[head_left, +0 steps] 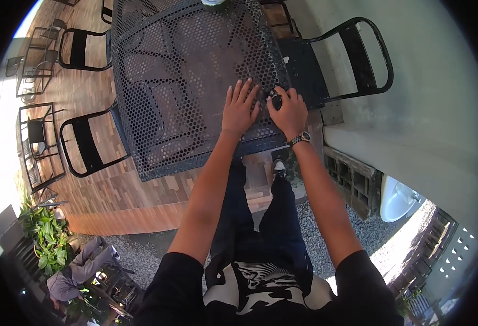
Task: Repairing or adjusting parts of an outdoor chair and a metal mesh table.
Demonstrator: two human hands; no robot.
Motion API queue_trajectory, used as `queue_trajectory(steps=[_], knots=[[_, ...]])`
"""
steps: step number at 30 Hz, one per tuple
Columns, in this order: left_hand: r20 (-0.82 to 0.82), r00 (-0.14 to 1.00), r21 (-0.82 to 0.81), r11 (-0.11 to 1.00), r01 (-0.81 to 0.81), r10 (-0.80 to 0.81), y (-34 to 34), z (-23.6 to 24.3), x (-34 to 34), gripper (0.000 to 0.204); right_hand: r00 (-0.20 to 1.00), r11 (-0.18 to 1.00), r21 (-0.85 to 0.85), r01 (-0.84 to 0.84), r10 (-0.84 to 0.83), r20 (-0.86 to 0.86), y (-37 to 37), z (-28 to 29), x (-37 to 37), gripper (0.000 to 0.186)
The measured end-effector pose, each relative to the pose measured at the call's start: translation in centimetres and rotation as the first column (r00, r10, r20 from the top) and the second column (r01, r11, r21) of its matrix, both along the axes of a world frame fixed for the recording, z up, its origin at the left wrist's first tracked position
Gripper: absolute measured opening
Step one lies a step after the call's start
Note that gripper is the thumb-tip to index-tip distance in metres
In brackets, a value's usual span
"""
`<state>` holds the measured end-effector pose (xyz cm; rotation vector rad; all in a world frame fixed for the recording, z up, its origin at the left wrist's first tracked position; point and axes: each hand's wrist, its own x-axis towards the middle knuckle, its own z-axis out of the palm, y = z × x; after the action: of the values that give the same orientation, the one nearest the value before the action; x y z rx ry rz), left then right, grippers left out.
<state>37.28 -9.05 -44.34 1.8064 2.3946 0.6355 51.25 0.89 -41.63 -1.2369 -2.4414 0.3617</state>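
Note:
A black perforated metal table [157,103] stands in front of me. My left hand [239,111] rests on its near right part, palm down with the fingers stretched out and nothing held. Just to the right, at the table's right edge, my right hand [290,113] curls its thumb and fingers around a small dark thing [276,101]. The hand partly covers it, and I cannot make out its kind. A dark watch with a metal band [300,138] sits on my right wrist.
Black metal chairs stand left [86,144] and right [353,60] of the table. A white round object [213,2] sits at its far end. A pale wall [413,108] and white washbasin [396,200] are on the right. Another person [78,274] sits at lower left, near plants [47,239].

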Motion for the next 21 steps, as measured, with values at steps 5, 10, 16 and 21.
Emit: queue_trajectory(steps=[5, 10, 16, 21], knots=[[-0.019, 0.968, 0.013, 0.968, -0.250, 0.250, -1.5, 0.0, 6.2, 0.055, 0.991, 0.993, 0.008, -0.120, 0.119, 0.060, 0.5, 0.6, 1.7, 0.036], [-0.011, 0.949, 0.043, 0.949, -0.313, 0.314, -2.9, -0.2, 7.8, 0.054, 0.983, 0.983, -0.010, -0.186, 0.186, 0.004, -4.1, -0.4, 5.7, 0.040], [-0.006, 0.945, 0.082, 0.942, -0.327, 0.328, -2.3, -0.1, 8.0, 0.052, 0.982, 0.982, 0.034, -0.187, 0.188, -0.035, -2.6, -0.5, 4.1, 0.037], [-0.026, 0.944, 0.091, 0.941, -0.327, 0.330, -2.4, -0.5, 8.1, 0.050, 0.982, 0.985, 0.030, -0.171, 0.172, -0.074, -2.9, -0.8, 4.7, 0.038]])
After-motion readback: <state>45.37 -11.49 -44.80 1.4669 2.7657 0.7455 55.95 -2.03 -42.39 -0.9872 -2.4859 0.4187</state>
